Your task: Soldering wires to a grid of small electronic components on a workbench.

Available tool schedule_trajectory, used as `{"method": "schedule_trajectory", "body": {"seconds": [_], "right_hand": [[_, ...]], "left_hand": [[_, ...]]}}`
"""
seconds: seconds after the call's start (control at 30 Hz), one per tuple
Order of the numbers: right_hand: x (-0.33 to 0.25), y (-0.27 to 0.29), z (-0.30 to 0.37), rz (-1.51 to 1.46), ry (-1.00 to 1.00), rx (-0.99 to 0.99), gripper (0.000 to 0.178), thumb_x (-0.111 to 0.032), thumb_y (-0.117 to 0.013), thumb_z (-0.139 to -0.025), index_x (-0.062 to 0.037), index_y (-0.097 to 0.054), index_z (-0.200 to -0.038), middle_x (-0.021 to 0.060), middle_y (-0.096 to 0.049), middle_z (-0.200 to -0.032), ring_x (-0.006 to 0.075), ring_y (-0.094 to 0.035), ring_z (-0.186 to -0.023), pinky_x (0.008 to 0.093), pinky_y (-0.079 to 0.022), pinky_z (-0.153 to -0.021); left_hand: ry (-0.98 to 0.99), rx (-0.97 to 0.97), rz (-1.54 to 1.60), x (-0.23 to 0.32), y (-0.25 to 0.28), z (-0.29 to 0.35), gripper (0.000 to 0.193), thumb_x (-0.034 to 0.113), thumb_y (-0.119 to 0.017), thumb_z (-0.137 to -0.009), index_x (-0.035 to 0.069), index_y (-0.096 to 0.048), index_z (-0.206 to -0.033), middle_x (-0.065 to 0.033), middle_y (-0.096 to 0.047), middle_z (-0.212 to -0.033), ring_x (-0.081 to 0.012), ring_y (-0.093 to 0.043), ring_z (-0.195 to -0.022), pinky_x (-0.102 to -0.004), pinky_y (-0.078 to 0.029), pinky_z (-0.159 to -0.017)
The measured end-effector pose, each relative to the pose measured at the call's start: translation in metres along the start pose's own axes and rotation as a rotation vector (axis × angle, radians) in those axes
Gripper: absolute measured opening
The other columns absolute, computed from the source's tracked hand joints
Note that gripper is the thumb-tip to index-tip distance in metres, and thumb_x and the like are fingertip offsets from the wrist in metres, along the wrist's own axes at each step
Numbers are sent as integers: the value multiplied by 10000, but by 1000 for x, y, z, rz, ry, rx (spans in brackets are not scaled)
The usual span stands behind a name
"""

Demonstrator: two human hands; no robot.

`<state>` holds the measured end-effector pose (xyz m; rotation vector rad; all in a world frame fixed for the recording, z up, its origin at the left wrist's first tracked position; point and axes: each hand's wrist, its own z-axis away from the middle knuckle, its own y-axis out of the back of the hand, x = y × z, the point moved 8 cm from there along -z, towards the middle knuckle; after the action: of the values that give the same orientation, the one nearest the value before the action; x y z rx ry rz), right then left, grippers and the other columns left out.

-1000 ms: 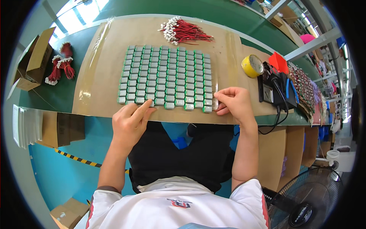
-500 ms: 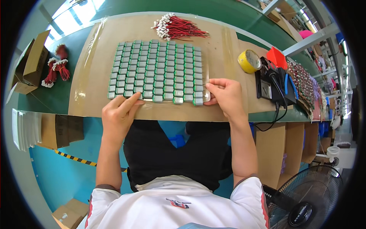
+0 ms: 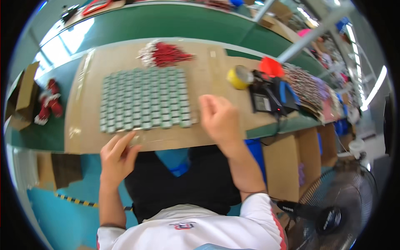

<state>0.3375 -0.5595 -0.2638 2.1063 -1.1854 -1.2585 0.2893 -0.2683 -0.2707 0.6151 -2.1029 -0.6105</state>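
A flat grid of small grey-green blocks (image 3: 143, 98) lies on a brown cardboard sheet (image 3: 208, 79) on the green bench. My left hand (image 3: 118, 156) rests at the sheet's near edge, just below the grid's near left corner, fingers stretched out and holding nothing. My right hand (image 3: 218, 118) hovers just right of the grid's near right corner. Its fingers are loosely bent, it is slightly blurred, and nothing shows in it. Neither hand touches the blocks.
A bundle of red wires (image 3: 164, 53) lies behind the grid. A yellow tape roll (image 3: 238, 77), a black device (image 3: 266, 100) and a red object (image 3: 271, 66) sit to the right. More red wires (image 3: 49, 102) and a cardboard box (image 3: 25, 96) are at left; a fan (image 3: 329, 208) stands lower right.
Both hands have come off the grid's near edge. The left drew back toward me; the right lifted and moved right of the grid. The view shifted.
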Motion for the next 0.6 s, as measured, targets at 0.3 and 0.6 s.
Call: {"method": "schedule_trajectory", "body": {"seconds": [0.3,0.6], "right_hand": [[-71,-8,73,-446,543,-253,412,-31,-785,-834,7,-692,-1234,144,-701,-949,306,-689,-816,389,-569,-699],[-40,19,52,-682,319,-385,56,-79,-808,-859,-43,-783,-894,73,-659,-746,199,-627,-627,317,-497,-576]], "left_hand": [[43,-62,353,17,-10,-4,95,20,-772,-859,20,-762,-954,-67,-613,-667,-177,-580,-558,-299,-424,-518],[164,-406,440,7,-34,31,66,-24,-775,-856,-17,-747,-915,-39,-658,-655,-89,-618,-527,-220,-450,-484]]}}
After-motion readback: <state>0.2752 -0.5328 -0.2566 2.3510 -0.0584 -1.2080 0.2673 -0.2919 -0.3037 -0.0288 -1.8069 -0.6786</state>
